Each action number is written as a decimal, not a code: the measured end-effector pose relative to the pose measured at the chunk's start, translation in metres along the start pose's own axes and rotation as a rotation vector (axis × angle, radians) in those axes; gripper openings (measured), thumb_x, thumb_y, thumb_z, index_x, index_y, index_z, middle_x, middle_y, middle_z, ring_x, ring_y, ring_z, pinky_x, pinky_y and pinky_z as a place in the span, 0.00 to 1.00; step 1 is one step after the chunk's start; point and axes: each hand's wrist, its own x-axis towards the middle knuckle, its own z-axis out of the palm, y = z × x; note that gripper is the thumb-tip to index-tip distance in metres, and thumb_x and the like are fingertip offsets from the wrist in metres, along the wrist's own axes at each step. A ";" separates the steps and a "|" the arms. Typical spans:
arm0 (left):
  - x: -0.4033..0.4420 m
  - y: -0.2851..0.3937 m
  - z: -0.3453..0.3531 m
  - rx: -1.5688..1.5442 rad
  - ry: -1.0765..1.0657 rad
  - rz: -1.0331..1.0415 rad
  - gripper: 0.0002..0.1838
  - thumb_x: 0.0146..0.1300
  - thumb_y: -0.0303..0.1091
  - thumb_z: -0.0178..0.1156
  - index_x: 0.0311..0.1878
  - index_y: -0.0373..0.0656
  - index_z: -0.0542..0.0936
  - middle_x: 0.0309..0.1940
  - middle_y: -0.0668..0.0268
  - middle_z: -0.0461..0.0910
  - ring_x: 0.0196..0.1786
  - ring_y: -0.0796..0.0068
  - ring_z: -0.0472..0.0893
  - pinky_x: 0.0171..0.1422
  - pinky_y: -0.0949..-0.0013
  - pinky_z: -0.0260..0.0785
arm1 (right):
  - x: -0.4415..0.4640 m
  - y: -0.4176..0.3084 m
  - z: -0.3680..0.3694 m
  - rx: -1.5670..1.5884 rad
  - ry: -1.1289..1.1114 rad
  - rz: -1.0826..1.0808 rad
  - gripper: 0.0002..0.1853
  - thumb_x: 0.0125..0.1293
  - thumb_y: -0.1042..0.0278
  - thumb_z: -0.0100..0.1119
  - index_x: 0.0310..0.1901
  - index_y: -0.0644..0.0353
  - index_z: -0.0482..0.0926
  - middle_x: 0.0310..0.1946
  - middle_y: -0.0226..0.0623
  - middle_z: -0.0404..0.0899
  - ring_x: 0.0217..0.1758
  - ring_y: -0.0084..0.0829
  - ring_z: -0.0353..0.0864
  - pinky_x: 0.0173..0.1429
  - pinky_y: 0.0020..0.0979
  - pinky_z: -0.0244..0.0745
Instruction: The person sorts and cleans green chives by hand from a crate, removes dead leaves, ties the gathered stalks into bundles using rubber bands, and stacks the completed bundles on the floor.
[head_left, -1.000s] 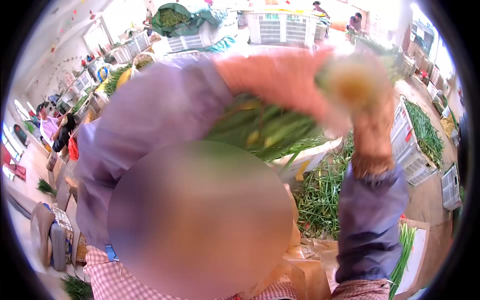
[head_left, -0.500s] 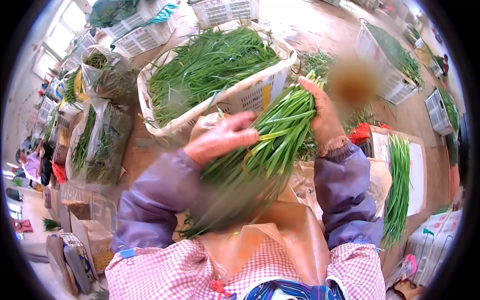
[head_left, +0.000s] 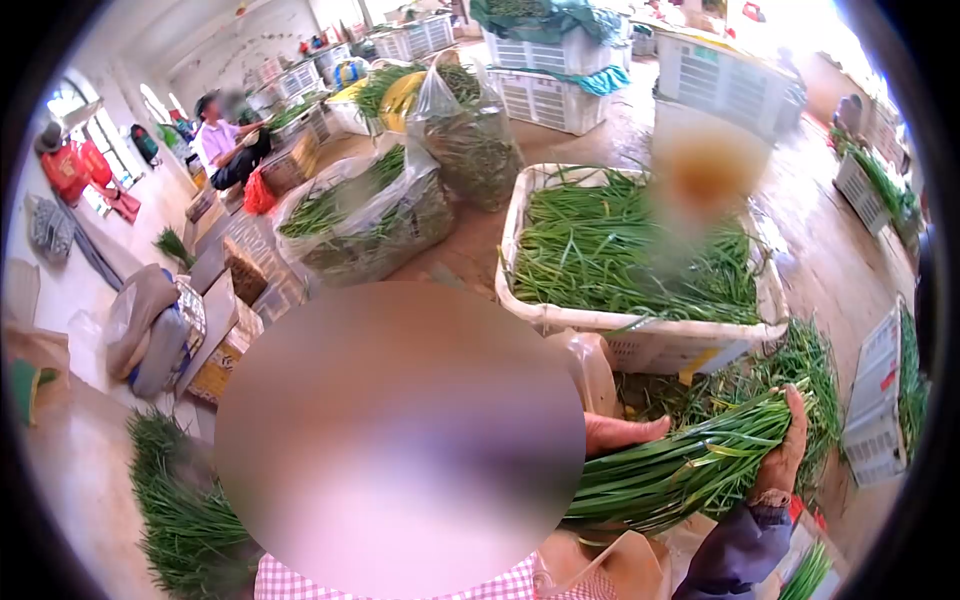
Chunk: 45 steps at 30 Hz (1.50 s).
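Observation:
A long bundle of green chives (head_left: 690, 460) stretches sideways in front of me, its pale cut ends at the right. My right hand (head_left: 782, 450) is closed around those ends, thumb pointing up. Against the far side of the bundle, further left, lies my left hand (head_left: 625, 432). One stretched digit of it shows above the leaves; a large blurred oval and the bundle hide the rest. Loose chives (head_left: 815, 380) lie heaped just beyond my right hand.
A white plastic crate (head_left: 560, 318) full of chives stands ahead. Left of it are clear bags (head_left: 375, 245) of greens. Stacked crates (head_left: 550, 100) rise behind. More chives (head_left: 180, 510) lie at the lower left. A seated person (head_left: 225, 140) is at the far left.
My view has swung left, so the crate and bundle appear further right. The bundle has turned from slanting to nearly level. My right hand still holds its ends.

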 end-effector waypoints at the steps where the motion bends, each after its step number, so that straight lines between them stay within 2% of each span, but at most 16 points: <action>1: -0.003 -0.002 -0.003 0.023 -0.012 0.049 0.41 0.62 0.64 0.52 0.69 0.42 0.61 0.65 0.68 0.65 0.63 0.76 0.64 0.67 0.67 0.59 | 0.009 0.002 -0.001 0.074 -0.049 0.128 0.11 0.62 0.60 0.61 0.41 0.57 0.78 0.33 0.32 0.80 0.33 0.25 0.79 0.38 0.29 0.77; 3: -0.004 0.004 -0.005 0.363 -0.103 0.251 0.48 0.56 0.63 0.60 0.72 0.45 0.53 0.66 0.66 0.62 0.64 0.76 0.63 0.66 0.67 0.61 | 0.020 0.012 0.005 0.044 -0.094 0.144 0.12 0.62 0.59 0.61 0.41 0.58 0.77 0.34 0.33 0.80 0.33 0.26 0.79 0.38 0.29 0.77; 5: -0.012 0.004 0.015 0.381 0.110 0.168 0.55 0.46 0.47 0.75 0.72 0.47 0.51 0.60 0.66 0.67 0.60 0.76 0.66 0.64 0.68 0.63 | 0.021 0.021 0.023 0.017 -0.132 0.153 0.13 0.62 0.58 0.61 0.41 0.58 0.77 0.34 0.33 0.80 0.33 0.26 0.80 0.38 0.30 0.77; 8: -0.011 -0.002 0.026 0.518 0.262 0.293 0.55 0.43 0.41 0.77 0.71 0.45 0.52 0.56 0.65 0.71 0.57 0.75 0.70 0.62 0.67 0.64 | 0.026 0.038 0.043 0.108 -0.070 0.258 0.20 0.65 0.53 0.58 0.48 0.62 0.74 0.35 0.38 0.80 0.34 0.33 0.80 0.42 0.34 0.78; 9: -0.010 -0.005 0.022 0.539 0.290 0.339 0.54 0.43 0.40 0.77 0.70 0.45 0.53 0.55 0.65 0.72 0.56 0.75 0.70 0.62 0.67 0.65 | 0.032 0.052 0.029 0.168 -0.201 0.216 0.25 0.68 0.50 0.52 0.57 0.64 0.69 0.44 0.43 0.78 0.41 0.36 0.80 0.45 0.37 0.78; 10: -0.013 -0.004 0.021 0.483 0.305 0.309 0.52 0.43 0.37 0.76 0.70 0.44 0.55 0.56 0.65 0.72 0.57 0.75 0.70 0.63 0.67 0.63 | 0.032 0.065 0.013 -0.162 -0.205 -0.079 0.28 0.70 0.49 0.49 0.61 0.64 0.65 0.50 0.44 0.75 0.47 0.37 0.78 0.50 0.38 0.77; 13: -0.016 -0.002 0.015 0.430 0.334 0.417 0.50 0.44 0.35 0.74 0.69 0.43 0.56 0.58 0.65 0.71 0.58 0.75 0.69 0.65 0.68 0.62 | 0.015 0.080 0.007 -0.078 -0.229 -0.179 0.33 0.72 0.47 0.44 0.69 0.63 0.56 0.62 0.44 0.66 0.60 0.36 0.69 0.63 0.40 0.67; 14: -0.019 -0.003 0.016 0.503 0.436 0.441 0.47 0.45 0.33 0.73 0.69 0.41 0.58 0.58 0.65 0.71 0.59 0.75 0.68 0.65 0.68 0.61 | -0.002 0.080 0.017 0.213 -0.276 0.146 0.30 0.72 0.51 0.43 0.68 0.63 0.57 0.62 0.44 0.66 0.59 0.37 0.70 0.64 0.39 0.65; 16: -0.026 0.003 0.024 0.498 0.433 0.438 0.40 0.49 0.30 0.70 0.66 0.40 0.63 0.56 0.66 0.71 0.56 0.75 0.69 0.62 0.68 0.65 | -0.055 0.091 0.020 0.366 -0.122 0.370 0.27 0.72 0.54 0.45 0.67 0.61 0.61 0.62 0.44 0.67 0.58 0.38 0.71 0.66 0.39 0.63; 20: -0.029 0.037 0.040 0.498 0.503 0.421 0.44 0.47 0.28 0.70 0.68 0.40 0.59 0.59 0.64 0.68 0.62 0.74 0.66 0.67 0.68 0.59 | -0.079 0.101 0.058 0.226 -0.237 0.359 0.23 0.70 0.57 0.49 0.61 0.62 0.67 0.56 0.41 0.73 0.59 0.37 0.73 0.63 0.40 0.69; 23: -0.021 0.056 0.035 0.442 0.549 0.459 0.36 0.50 0.28 0.69 0.62 0.38 0.65 0.53 0.66 0.72 0.56 0.76 0.71 0.61 0.70 0.65 | -0.046 0.086 0.102 0.232 -0.219 0.335 0.22 0.67 0.60 0.55 0.58 0.64 0.68 0.50 0.39 0.76 0.50 0.29 0.78 0.54 0.32 0.76; 28: -0.013 0.071 0.017 0.100 0.726 0.137 0.22 0.58 0.42 0.64 0.51 0.38 0.73 0.35 0.62 0.80 0.35 0.73 0.81 0.40 0.70 0.76 | -0.013 0.138 0.105 0.419 -0.132 0.514 0.19 0.65 0.57 0.59 0.52 0.61 0.74 0.42 0.35 0.80 0.41 0.29 0.81 0.47 0.33 0.79; 37: -0.035 0.050 0.043 0.326 0.651 0.212 0.26 0.58 0.44 0.64 0.55 0.41 0.70 0.41 0.68 0.76 0.42 0.81 0.75 0.42 0.73 0.72 | -0.021 0.143 0.112 0.423 -0.165 0.468 0.21 0.61 0.63 0.64 0.54 0.59 0.72 0.42 0.30 0.79 0.41 0.25 0.79 0.44 0.29 0.78; 43: -0.019 0.033 0.044 0.536 0.790 0.257 0.20 0.52 0.32 0.69 0.47 0.40 0.73 0.35 0.70 0.77 0.35 0.81 0.76 0.38 0.73 0.70 | -0.045 0.135 0.126 0.320 0.003 0.216 0.15 0.64 0.65 0.60 0.50 0.61 0.75 0.39 0.34 0.81 0.38 0.27 0.82 0.42 0.27 0.78; 44: -0.019 0.034 0.050 0.635 0.788 0.242 0.18 0.51 0.28 0.68 0.45 0.39 0.74 0.34 0.70 0.77 0.35 0.81 0.76 0.38 0.73 0.70 | -0.053 0.122 0.124 0.414 0.014 0.212 0.20 0.58 0.70 0.68 0.51 0.60 0.73 0.42 0.31 0.79 0.40 0.25 0.79 0.42 0.27 0.77; 45: -0.019 0.036 0.057 0.733 0.787 0.231 0.16 0.49 0.25 0.66 0.42 0.39 0.74 0.33 0.71 0.77 0.34 0.81 0.76 0.38 0.74 0.69 | -0.062 0.116 0.121 0.315 0.006 0.150 0.15 0.65 0.65 0.60 0.51 0.60 0.75 0.42 0.32 0.80 0.41 0.24 0.80 0.44 0.28 0.77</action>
